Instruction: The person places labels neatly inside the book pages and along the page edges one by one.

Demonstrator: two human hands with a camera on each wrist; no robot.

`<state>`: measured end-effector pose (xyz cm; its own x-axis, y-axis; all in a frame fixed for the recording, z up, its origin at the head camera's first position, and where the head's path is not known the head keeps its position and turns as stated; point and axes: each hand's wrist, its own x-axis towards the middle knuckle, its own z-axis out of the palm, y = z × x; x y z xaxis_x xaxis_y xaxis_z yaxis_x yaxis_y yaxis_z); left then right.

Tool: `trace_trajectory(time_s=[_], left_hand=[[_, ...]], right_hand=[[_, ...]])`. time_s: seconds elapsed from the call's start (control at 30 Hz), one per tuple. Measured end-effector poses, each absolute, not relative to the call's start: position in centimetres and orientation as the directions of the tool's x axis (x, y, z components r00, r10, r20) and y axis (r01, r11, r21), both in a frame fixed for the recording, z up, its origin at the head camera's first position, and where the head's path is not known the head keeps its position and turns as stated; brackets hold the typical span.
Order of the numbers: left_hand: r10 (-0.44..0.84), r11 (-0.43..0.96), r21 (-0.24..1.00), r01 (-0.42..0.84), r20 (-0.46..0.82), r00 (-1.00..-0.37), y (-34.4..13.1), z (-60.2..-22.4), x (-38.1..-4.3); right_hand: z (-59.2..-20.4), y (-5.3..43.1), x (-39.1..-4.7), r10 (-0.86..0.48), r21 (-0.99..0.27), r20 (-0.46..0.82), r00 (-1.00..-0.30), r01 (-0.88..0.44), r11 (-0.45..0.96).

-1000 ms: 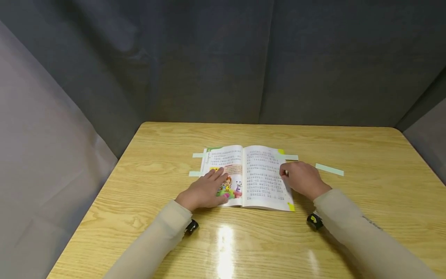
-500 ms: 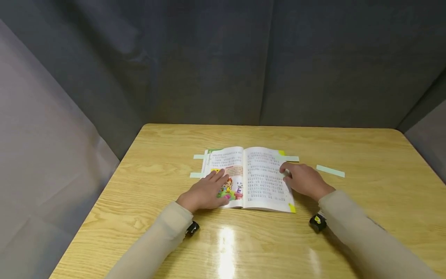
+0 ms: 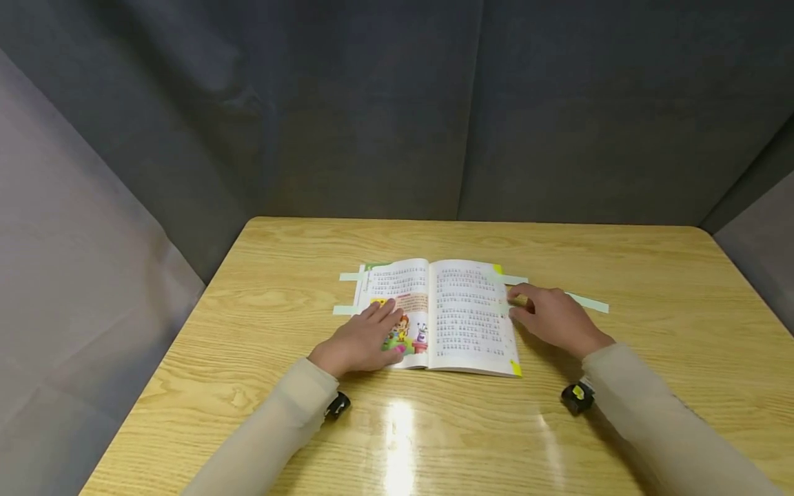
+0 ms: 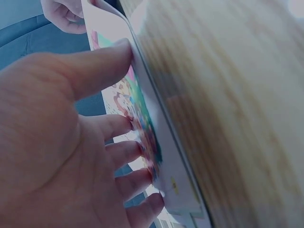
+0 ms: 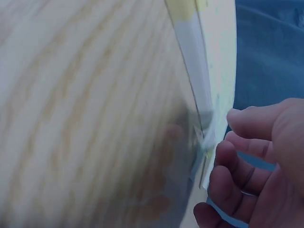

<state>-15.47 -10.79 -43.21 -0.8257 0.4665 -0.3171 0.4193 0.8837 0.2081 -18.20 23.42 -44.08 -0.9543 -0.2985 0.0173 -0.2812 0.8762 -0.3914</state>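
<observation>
An open book (image 3: 465, 331) lies on the table, with printed text on both pages and a cartoon picture at lower left. My left hand (image 3: 360, 341) rests spread on the left page; the left wrist view shows its fingertips against the picture. Beside the right page's outer edge is my right hand (image 3: 555, 317), thumb and forefinger apart with a gap between them. A pale green strip (image 5: 209, 135) sits at the book's edge just by the right fingertips. Whether the fingertips touch it is hard to tell.
Two pale green strips stick out from the book's left edge, an upper strip (image 3: 350, 277) and a lower strip (image 3: 344, 310). Another strip (image 3: 515, 280) juts from the upper right. A loose strip (image 3: 589, 303) lies on the wooden table (image 3: 279, 262), partly behind the right hand.
The right hand has drawn slightly right, away from the page edge, and its thumb and forefinger have parted. A pale green patch now shows on the page edge there. The left hand stays put.
</observation>
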Motion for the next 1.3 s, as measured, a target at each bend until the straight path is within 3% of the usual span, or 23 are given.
trace_trajectory(time_s=[1.03,1.3], left_hand=[[0.46,0.887,0.197,0.417,-0.321,-0.828,-11.0,-43.2,-15.6],[0.459,0.888,0.205,0.412,-0.326,-0.826,-10.8,-43.3,-15.4]], right_hand=[[-42.2,32.6,-20.4,-0.132,-0.357,-0.058,-0.99,-0.103,0.928],[-42.6,33.4,-20.6,-0.079,-0.332,-0.158,-0.984,-0.023,0.943]])
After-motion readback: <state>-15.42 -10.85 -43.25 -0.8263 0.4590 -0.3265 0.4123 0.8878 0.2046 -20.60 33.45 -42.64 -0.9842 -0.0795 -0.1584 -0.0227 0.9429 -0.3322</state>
